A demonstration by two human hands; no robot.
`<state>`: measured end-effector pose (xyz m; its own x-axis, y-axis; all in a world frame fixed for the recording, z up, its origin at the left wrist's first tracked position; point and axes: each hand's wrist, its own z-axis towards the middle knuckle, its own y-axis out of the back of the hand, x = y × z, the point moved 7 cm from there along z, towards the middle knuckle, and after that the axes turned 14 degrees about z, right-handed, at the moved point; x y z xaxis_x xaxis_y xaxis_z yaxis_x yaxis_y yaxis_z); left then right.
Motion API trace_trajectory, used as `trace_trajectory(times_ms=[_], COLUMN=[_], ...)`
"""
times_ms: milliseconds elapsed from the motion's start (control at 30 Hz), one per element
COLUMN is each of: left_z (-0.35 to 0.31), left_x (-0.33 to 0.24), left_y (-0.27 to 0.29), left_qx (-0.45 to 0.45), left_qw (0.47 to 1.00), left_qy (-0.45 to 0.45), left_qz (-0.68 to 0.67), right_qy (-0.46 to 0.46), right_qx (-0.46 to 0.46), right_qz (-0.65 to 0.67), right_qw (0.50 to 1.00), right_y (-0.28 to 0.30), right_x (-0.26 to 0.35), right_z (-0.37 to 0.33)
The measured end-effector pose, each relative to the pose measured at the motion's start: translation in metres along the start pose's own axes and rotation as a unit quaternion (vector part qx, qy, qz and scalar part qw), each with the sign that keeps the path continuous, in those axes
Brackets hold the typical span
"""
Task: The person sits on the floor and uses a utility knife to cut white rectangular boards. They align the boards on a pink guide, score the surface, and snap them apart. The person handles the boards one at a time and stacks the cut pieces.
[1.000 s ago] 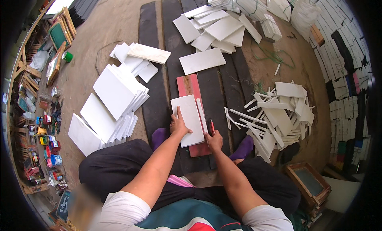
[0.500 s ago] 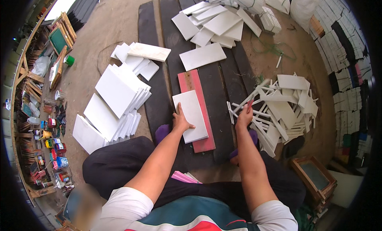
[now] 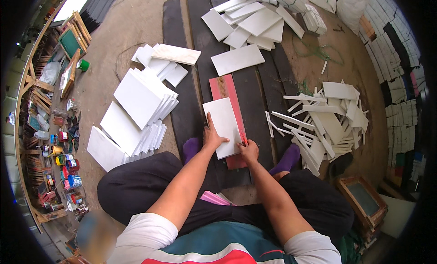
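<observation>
The white tile lies flat on the red board, which rests on the dark planks on the floor between the person's feet in purple socks. The left hand lies flat on the tile's near left corner, fingers spread and the forefinger pointing along the edge toward twelve o'clock. The right hand has come back: half a second ago it was out at three o'clock by the heap of white strips, and now it sits at the tile's near right corner, fingers curled together around something thin and reddish, too small to make out. The tile has barely shifted on the board in that time, and the left hand has stayed pressed on it. Judging from this, a strip has been put aside and the hands are set again on the same tile. At nine o'clock lean stacks of white tiles; at twelve o'clock more tiles lie scattered; paint tins line the far left.
</observation>
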<state>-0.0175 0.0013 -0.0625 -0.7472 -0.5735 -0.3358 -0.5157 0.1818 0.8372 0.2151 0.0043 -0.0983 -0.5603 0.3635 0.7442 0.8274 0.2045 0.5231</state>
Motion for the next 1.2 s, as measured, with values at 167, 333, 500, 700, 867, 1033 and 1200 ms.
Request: trace_trajectory(times_ms=[167, 333, 500, 700, 867, 1033, 1200], left_z=[-0.011, 0.005, 0.006, -0.008, -0.025, -0.042, -0.049], left_x=[-0.005, 0.042, 0.018, -0.022, -0.030, -0.041, -0.043], left_y=[-0.003, -0.029, -0.034, -0.007, 0.023, 0.060, 0.100], left_qx=[-0.061, -0.199, 0.011, -0.018, -0.006, -0.039, -0.079], left_qw=[0.997, 0.936, 0.869, 0.851, 0.861, 0.838, 0.824], left_qy=[0.009, 0.126, 0.117, -0.037, -0.133, -0.172, -0.265], left_qz=[-0.043, -0.260, -0.482, -0.524, -0.491, -0.516, -0.495], right_qy=[-0.075, -0.086, -0.092, -0.009, 0.172, 0.173, 0.151], right_qx=[0.006, 0.024, 0.002, -0.026, -0.022, 0.058, 0.052], right_qz=[0.003, -0.022, -0.002, 0.230, 0.496, 0.499, 0.502], right_qw=[0.997, 0.996, 0.996, 0.973, 0.851, 0.847, 0.850], right_y=[0.014, 0.002, 0.016, 0.040, 0.076, 0.091, 0.086], right_x=[0.018, 0.029, 0.018, -0.017, 0.139, 0.198, 0.211], right_z=[-0.012, -0.017, -0.016, 0.053, 0.044, 0.023, 0.013])
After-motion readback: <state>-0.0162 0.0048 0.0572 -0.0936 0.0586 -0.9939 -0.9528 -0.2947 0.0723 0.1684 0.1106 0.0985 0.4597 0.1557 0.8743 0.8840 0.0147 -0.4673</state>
